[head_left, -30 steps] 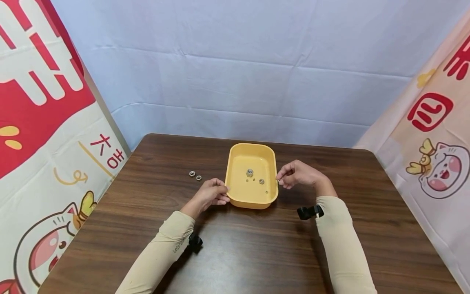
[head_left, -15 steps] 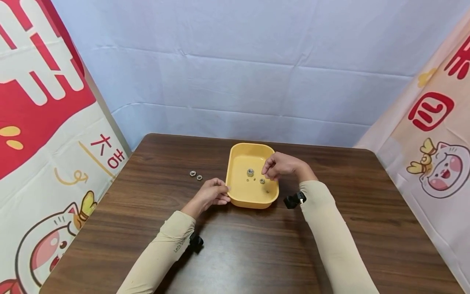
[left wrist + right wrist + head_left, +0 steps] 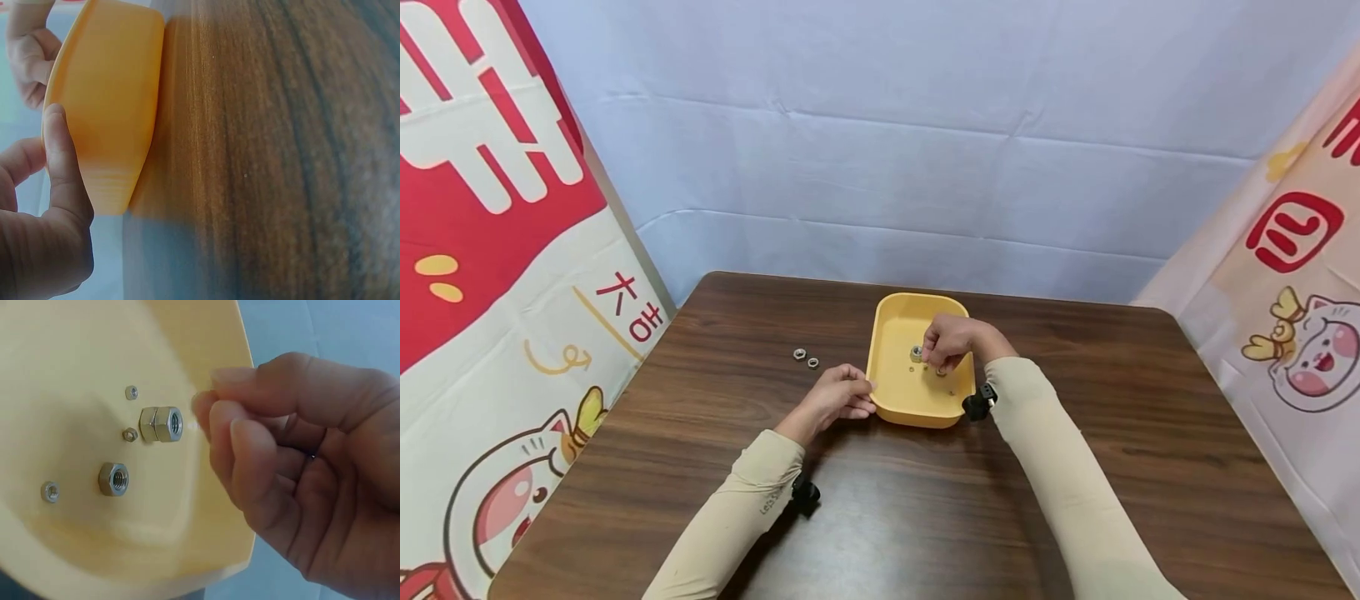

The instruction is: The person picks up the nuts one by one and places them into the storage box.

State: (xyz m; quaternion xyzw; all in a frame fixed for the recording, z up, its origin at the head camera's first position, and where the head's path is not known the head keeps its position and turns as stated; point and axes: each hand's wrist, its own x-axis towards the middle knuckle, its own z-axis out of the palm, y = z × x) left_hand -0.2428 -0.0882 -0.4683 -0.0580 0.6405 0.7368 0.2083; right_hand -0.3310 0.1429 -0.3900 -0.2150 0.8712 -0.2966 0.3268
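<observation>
A yellow plastic tray [image 3: 916, 400] sits on the wooden table. At its near left side my left hand [image 3: 837, 392] pinches the rim; the left wrist view shows a finger [image 3: 60, 159] along the outer wall. Inside the tray, my right hand [image 3: 951, 340] is above the nuts, thumb and index fingertips pinched together. A small metal nut seen there earlier is now hidden by the fingers. In the right wrist view, two large hex nuts [image 3: 161, 424] lie end to end, close to the fingertips. Around them are a medium nut [image 3: 114, 479] and several tiny nuts [image 3: 131, 392].
Two loose nuts [image 3: 806, 358] lie on the table [image 3: 880, 500] left of the tray. A pale cloth [image 3: 880, 183] hangs behind the table's back edge, with printed banners [image 3: 542, 417] at both sides.
My right hand has come left from beside the tray's right wall, over the rim and down into the tray. The left hand keeps its hold on the rim.
</observation>
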